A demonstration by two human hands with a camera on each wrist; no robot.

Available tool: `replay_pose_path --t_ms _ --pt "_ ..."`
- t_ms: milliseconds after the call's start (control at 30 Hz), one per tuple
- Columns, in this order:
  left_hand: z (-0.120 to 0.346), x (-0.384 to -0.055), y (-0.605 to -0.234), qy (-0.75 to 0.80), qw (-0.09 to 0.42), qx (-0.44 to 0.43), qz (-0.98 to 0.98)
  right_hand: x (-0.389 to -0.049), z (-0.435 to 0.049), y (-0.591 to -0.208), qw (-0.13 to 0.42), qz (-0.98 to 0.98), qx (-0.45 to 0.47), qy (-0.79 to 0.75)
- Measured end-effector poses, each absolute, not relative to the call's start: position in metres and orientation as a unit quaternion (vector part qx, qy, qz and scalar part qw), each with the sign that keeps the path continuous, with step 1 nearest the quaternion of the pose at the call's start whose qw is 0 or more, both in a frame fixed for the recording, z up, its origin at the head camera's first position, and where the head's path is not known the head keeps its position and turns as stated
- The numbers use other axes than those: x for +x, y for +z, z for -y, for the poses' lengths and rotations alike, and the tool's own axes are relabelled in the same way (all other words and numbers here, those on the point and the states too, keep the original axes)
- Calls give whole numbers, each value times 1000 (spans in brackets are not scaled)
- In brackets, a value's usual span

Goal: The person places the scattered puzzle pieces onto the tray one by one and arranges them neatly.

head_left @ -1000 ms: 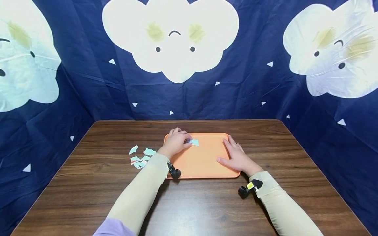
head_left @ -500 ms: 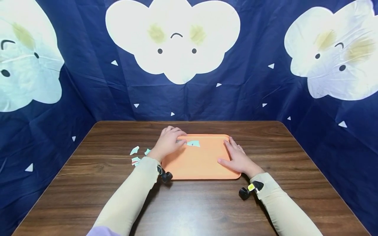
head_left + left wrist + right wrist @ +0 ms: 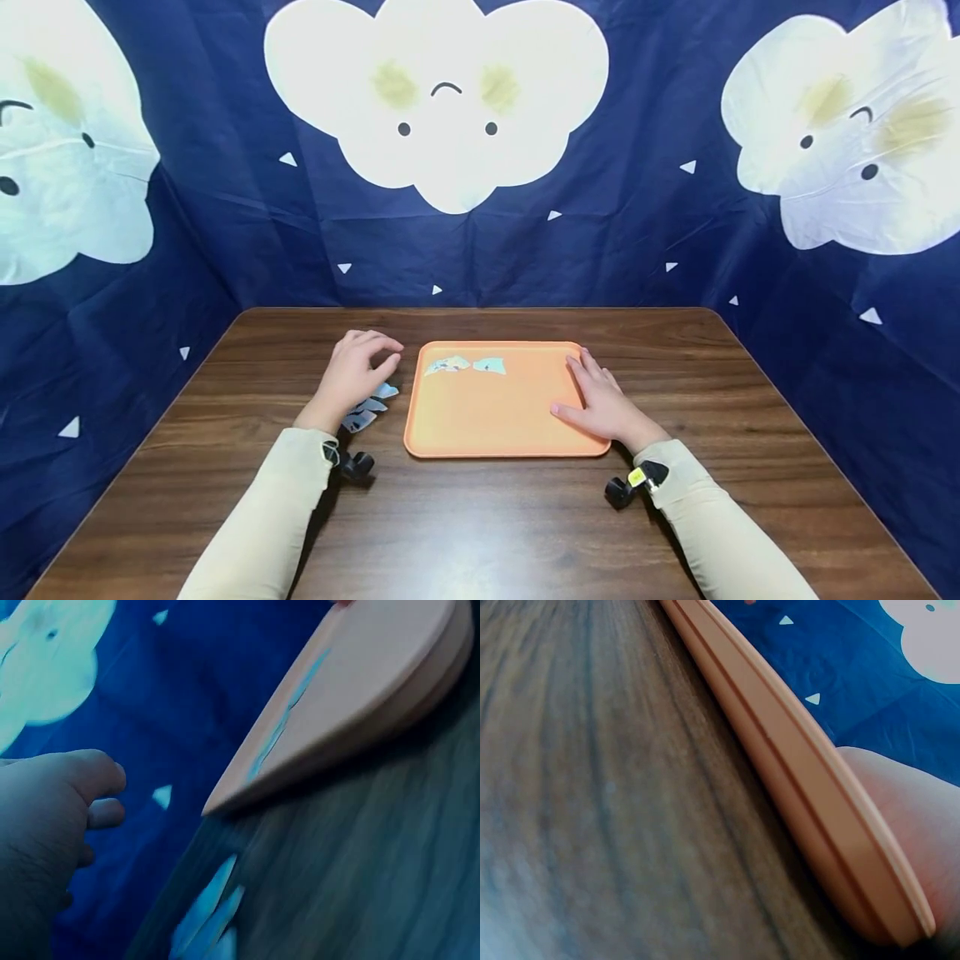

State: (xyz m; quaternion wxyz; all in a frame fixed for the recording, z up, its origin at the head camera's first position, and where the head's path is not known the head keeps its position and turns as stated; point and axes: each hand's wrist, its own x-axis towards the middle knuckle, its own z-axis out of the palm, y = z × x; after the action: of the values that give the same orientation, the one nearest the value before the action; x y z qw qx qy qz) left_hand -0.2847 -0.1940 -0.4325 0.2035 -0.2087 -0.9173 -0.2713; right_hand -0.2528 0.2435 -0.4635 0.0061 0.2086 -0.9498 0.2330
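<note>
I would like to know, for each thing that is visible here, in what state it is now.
left hand: over the table, thumb and fingertips apart, nothing held
right hand: resting on the tray's right edge
orange tray: flat on the table
pieces on the tray: lying flat, with one gap between them
pieces on the table: loose, partly hidden by the arm
blue cloth: hanging, creased

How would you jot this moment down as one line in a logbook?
left hand: empty, raised near loose pieces | right hand: resting on right side of tray | inside tray: pale-blue pieces near far edge
</note>
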Motion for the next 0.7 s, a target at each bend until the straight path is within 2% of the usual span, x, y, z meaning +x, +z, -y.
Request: replay_pose_path --t_ms 333,700 --pt "226 -282 -444 -268 196 -194 923 -252 -243 -462 3 950 206 235" --pt "244 -277 -459 -238 79 -215 944 -251 -242 -461 2 950 206 234"
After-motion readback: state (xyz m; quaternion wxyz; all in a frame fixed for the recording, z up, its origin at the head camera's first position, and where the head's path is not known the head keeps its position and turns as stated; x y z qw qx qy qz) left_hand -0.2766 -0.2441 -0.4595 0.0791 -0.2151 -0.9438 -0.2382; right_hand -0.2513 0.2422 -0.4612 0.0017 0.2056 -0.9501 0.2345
